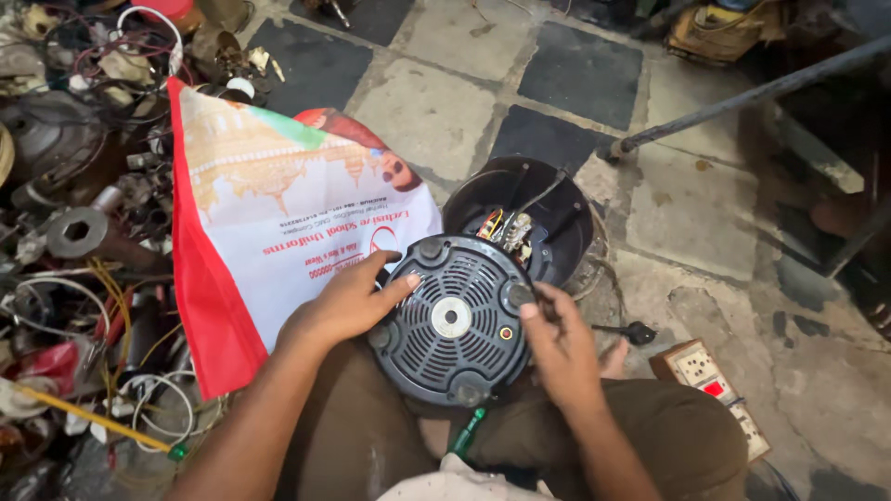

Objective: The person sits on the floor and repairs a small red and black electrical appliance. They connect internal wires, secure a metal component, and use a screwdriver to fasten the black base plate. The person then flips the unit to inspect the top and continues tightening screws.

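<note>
A round black vented base cover (452,320) with rubber feet and a metal centre rests on my lap. My left hand (348,301) lies flat on its left edge, fingers spread. On the cover's right rim, my right hand (555,345) pinches with its fingers curled. Just behind it stands the open black appliance housing (557,218), with coloured wires and a small part showing inside.
A red and white printed bag (269,223) lies on the left. Beyond it is a heap of scrap metal, wires and tools (74,232). A switch board with sockets (710,376) and a black plug (639,331) lie right. A metal rod (742,97) crosses the tiled floor.
</note>
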